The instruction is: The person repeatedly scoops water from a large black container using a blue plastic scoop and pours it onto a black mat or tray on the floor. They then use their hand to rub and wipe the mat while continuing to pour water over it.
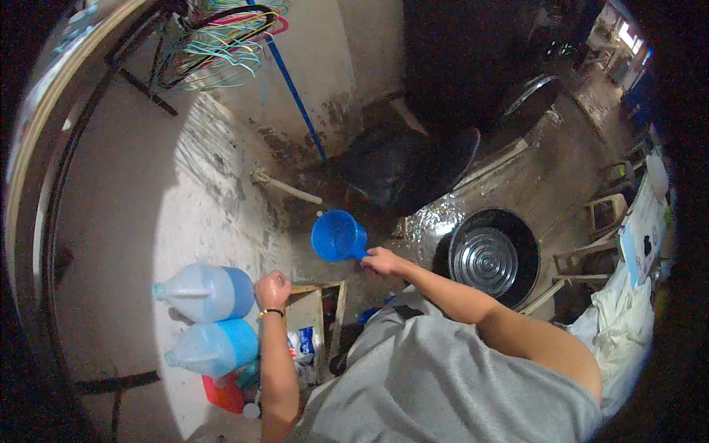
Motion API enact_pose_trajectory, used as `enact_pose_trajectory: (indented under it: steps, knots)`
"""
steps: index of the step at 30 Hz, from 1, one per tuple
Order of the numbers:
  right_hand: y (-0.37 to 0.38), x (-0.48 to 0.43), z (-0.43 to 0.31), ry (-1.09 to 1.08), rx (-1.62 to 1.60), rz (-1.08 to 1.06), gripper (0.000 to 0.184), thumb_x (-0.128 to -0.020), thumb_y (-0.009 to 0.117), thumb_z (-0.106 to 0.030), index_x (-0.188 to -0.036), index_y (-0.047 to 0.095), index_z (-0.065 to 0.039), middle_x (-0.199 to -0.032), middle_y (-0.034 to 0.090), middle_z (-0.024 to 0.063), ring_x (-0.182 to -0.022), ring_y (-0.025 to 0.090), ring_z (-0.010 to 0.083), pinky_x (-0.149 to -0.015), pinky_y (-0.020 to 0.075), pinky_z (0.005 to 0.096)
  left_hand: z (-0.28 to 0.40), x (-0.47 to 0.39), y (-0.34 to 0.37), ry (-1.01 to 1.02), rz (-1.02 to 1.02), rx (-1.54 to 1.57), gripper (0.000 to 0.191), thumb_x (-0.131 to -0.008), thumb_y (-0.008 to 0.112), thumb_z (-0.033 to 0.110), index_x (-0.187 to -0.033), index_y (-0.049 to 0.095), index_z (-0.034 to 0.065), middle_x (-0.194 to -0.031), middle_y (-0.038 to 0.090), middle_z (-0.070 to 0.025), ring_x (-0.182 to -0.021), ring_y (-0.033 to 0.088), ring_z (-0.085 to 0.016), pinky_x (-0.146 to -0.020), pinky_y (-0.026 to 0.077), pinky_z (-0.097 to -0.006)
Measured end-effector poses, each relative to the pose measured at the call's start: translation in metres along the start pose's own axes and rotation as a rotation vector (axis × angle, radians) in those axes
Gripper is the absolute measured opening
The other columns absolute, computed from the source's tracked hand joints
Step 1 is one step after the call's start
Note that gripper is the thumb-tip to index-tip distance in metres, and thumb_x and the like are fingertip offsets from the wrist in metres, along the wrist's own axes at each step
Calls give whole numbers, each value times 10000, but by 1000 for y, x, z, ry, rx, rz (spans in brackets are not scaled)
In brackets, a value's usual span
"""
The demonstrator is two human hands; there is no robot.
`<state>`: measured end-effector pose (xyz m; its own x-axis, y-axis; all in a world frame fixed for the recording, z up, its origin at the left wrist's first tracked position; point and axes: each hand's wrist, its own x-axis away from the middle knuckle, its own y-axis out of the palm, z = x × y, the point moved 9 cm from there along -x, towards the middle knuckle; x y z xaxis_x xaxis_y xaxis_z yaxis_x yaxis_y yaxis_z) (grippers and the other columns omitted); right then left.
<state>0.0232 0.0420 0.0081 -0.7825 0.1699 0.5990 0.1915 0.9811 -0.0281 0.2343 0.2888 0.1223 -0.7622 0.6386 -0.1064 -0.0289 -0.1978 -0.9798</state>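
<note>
My right hand (380, 261) grips the handle of a blue plastic dipper (339, 235). Its round mouth faces up towards me; whether it holds water I cannot tell. My left hand (273, 289) is curled into a fist, with nothing visible in it and a dark bracelet at the wrist. Just left of that hand lie two large plastic bottles of blue liquid, an upper bottle (206, 292) and a lower bottle (213, 347). Right of my forearm is a black tub (530, 260), with a ridged round bottom that shines.
A white pipe (293, 191) juts from the stained wall (210, 221). Beyond the dipper stands a large dark container (382, 160). Wire hangers (227, 50) hang at upper left near a blue pole (293, 91). A wooden shelf (321, 310) holds packets below my left hand.
</note>
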Motion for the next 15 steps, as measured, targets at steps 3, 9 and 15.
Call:
enact_pose_trajectory:
  steps: [3,9,15]
  knots:
    - [0,-63,13,-6,105,9,313,-888,615,-320,-927,668,-13,-756,658,84,-584,614,193,-539,498,361,-6,-2,10,-65,-52,38,158,-779,673,231,-701,678,93,-658,662,-143,-653,649,-371,-612,498,-500]
    - [-4,-224,69,19,332,243,513,-876,578,-425,-972,705,63,-882,720,236,-768,703,395,-713,558,489,-9,-4,20,-224,-161,19,145,-724,707,228,-712,652,95,-634,635,-93,-560,603,-298,-581,483,-452]
    - [14,-349,163,193,286,77,471,-864,561,-385,-983,746,31,-1074,713,262,-1014,697,421,-885,557,498,10,-12,18,-43,-159,-76,121,-744,680,202,-782,635,96,-708,615,-128,-679,580,-374,-645,457,-482]
